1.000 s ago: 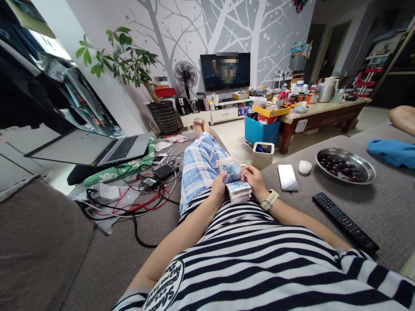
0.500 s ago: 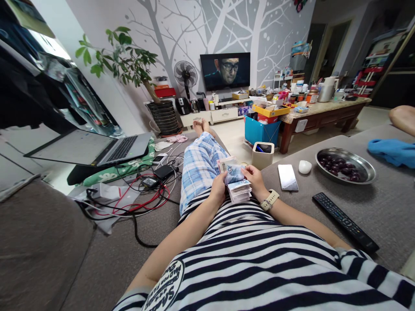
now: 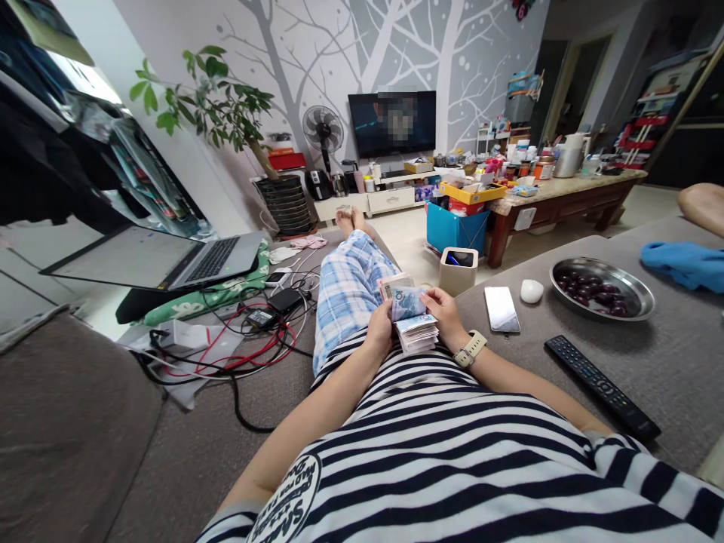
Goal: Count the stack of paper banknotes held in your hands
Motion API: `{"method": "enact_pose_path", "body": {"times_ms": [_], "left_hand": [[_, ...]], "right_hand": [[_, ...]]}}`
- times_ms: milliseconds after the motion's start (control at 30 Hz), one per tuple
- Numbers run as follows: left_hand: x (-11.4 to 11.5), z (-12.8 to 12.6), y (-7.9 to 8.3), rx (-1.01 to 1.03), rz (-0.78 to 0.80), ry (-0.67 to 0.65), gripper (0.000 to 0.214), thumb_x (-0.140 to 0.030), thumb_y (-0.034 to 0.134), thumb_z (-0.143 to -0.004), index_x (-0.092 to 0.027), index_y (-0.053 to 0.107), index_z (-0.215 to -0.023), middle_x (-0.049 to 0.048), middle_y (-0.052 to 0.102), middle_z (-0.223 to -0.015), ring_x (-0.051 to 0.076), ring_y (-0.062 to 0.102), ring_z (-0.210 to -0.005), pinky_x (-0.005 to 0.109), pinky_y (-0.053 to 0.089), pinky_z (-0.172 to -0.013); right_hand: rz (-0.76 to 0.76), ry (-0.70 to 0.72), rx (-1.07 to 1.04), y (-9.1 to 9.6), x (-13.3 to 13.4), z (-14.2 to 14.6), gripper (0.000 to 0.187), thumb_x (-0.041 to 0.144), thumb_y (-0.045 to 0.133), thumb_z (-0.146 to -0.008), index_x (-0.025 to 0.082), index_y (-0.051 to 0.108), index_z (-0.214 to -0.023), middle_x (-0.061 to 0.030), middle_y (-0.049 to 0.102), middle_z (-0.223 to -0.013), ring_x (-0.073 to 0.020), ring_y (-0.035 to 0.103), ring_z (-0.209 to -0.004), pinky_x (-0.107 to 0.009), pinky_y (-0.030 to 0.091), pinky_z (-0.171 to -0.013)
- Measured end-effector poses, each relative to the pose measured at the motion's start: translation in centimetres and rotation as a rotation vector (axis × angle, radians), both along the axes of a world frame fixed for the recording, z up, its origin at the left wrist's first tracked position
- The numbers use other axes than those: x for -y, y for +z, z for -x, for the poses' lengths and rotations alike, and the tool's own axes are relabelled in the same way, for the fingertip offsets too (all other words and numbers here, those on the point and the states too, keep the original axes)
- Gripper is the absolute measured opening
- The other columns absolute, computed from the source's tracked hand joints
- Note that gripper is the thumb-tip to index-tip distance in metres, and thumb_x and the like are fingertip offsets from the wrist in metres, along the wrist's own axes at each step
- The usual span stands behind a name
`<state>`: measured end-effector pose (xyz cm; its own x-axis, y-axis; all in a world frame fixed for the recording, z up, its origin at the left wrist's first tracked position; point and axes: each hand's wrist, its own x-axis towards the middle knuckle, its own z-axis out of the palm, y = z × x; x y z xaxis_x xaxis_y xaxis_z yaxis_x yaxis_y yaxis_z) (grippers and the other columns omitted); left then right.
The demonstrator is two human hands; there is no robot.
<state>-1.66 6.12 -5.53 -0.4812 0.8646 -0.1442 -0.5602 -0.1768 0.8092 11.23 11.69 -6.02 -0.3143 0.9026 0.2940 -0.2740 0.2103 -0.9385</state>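
I lie back on a grey sofa with a thick stack of banknotes [image 3: 415,332] resting on my striped shirt. My left hand [image 3: 380,333] grips the stack's left side, its thumb on top. My right hand [image 3: 444,317], with a pale watch on the wrist, pinches the top bluish note [image 3: 406,302], which is folded up and away from the pile. Both hands are closed on the notes.
On the sofa to my right lie a phone [image 3: 501,309], a white mouse [image 3: 532,291], a metal bowl of dark fruit [image 3: 602,288], a black remote [image 3: 600,386] and a blue cloth [image 3: 684,265]. To the left are a laptop [image 3: 170,260] and tangled cables [image 3: 243,339]. A cluttered wooden table [image 3: 566,197] stands beyond.
The top note has been folded further over and sits a little lower against the stack. My hands and arms stay in the same place.
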Motion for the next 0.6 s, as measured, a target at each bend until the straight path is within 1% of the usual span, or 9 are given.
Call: {"method": "enact_pose_path", "body": {"times_ms": [267,433,600], "left_hand": [[0.0,-0.16,0.37,-0.002,0.019,0.024,0.012,-0.022,0.063,-0.08,-0.016,0.073,-0.084,0.0067,0.08,-0.079,0.028,0.078,-0.099,0.04,0.06,-0.098],[0.15,-0.05,0.43,-0.01,0.038,0.022,0.011,-0.024,0.067,-0.078,-0.016,0.072,-0.084,0.0073,0.08,-0.081,0.029,0.078,-0.097,0.041,0.061,-0.095],[-0.06,0.15,0.18,-0.012,0.03,0.01,0.011,-0.023,0.067,-0.076,-0.017,0.073,-0.083,0.0058,0.079,-0.079,0.026,0.078,-0.093,0.038,0.061,-0.093]], "right_hand": [[0.006,0.0,-0.019,0.15,0.08,0.0,0.041,0.06,0.076,-0.072,0.024,0.057,-0.071,0.0034,0.052,-0.06,-0.0155,0.046,-0.058,-0.03,0.041,-0.056],[-0.002,-0.002,-0.019,0.35,0.14,0.04,0.04,0.061,0.074,-0.072,0.025,0.056,-0.07,0.0026,0.052,-0.062,-0.0161,0.045,-0.059,-0.031,0.041,-0.057],[-0.023,0.002,-0.002,0.68,0.26,-0.14,0.039,0.061,0.072,-0.074,0.025,0.056,-0.071,0.0028,0.05,-0.06,-0.0166,0.045,-0.059,-0.031,0.04,-0.057]]}}
